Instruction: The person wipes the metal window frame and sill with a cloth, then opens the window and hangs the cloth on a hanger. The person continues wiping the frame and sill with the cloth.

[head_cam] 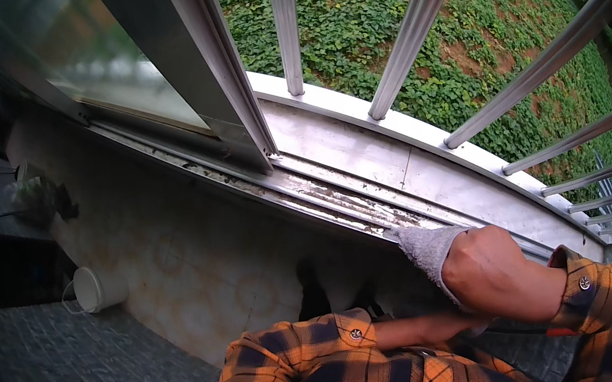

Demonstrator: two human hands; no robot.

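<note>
My right hand (489,270) is closed around a grey terry cloth (432,249), whose pointed end touches the inner rails of the sliding-window track (337,198). Dirt and whitish wet-looking patches mark that metal track. Lower down, my left forearm reaches across under the right wrist; the left hand (462,323) is mostly hidden behind it, so its fingers do not show. Left of the cloth, the sliding window sash (235,124) stands in the track.
Metal bars (408,37) rise from the white outer ledge (341,107), with leafy ground beyond. A white bucket (99,288) lies on its side on the tiled floor (200,280). Farther left is a plastic bag (34,201).
</note>
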